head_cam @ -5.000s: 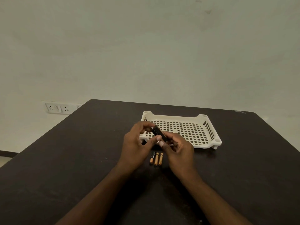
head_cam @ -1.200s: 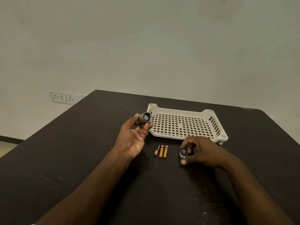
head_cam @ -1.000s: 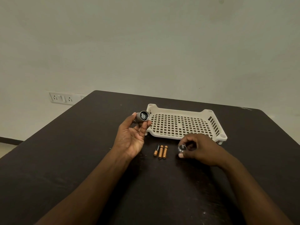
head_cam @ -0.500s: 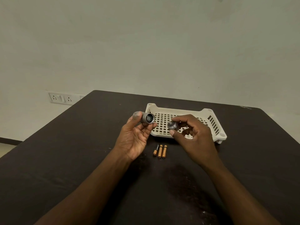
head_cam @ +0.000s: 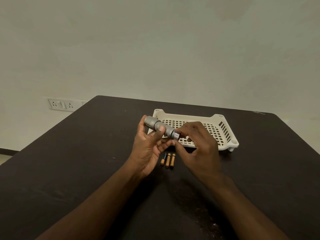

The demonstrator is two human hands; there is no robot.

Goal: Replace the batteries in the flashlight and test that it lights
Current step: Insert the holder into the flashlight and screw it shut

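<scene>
A grey metal flashlight (head_cam: 156, 125) lies across the fingers of my left hand (head_cam: 149, 149), held above the table with its wide head pointing up and left. My right hand (head_cam: 199, 146) pinches the small silver end cap (head_cam: 175, 135), which sits against the flashlight's rear end. Three slim orange and black batteries (head_cam: 167, 159) lie side by side on the dark table just below my hands, touched by neither hand.
A white perforated plastic tray (head_cam: 223, 132) stands on the dark table (head_cam: 86, 161) just behind my hands. A wall switch and socket plate (head_cam: 60, 105) is at the left, beyond the table's edge.
My right hand picked the end cap up off the table and brought it to the flashlight's rear end. My left hand turned the flashlight sideways. The three batteries stayed put.
</scene>
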